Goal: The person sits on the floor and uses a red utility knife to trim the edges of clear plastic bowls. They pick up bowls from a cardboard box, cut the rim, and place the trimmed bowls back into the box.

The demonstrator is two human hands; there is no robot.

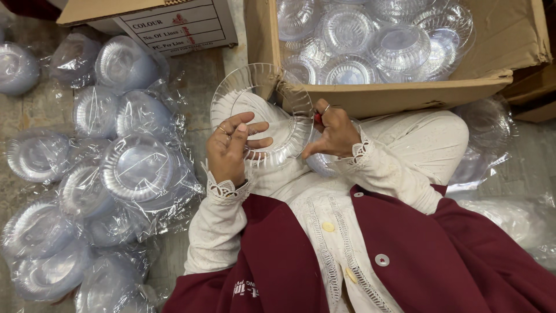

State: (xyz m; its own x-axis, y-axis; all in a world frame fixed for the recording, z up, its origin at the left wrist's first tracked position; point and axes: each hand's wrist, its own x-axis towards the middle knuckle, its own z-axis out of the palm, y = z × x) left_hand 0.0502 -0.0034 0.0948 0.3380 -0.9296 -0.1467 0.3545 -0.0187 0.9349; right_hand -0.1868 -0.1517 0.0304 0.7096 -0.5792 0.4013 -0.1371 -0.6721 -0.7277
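The left hand [230, 148] is gripping a clear ribbed plate [260, 113] by its lower left rim, fingers lying across the face and thumb behind. The right hand [335, 132] is closing on the plate's right rim, and a small red item is showing between its fingers; what that item is cannot be told. The plate is being held tilted above the lap, just in front of the open carton [405, 93], which is holding loose clear bowls [399, 46]. Wrapped stacks [136, 168] of similar ware are lying on the floor to the left. Risk, as a judgement: the plate is thin and smooth, so uneven pressure from either hand could be cracking the rim or letting it slip. A swing forward could be knocking it against the carton edge. A drop could be landing it on the wrapped stacks.
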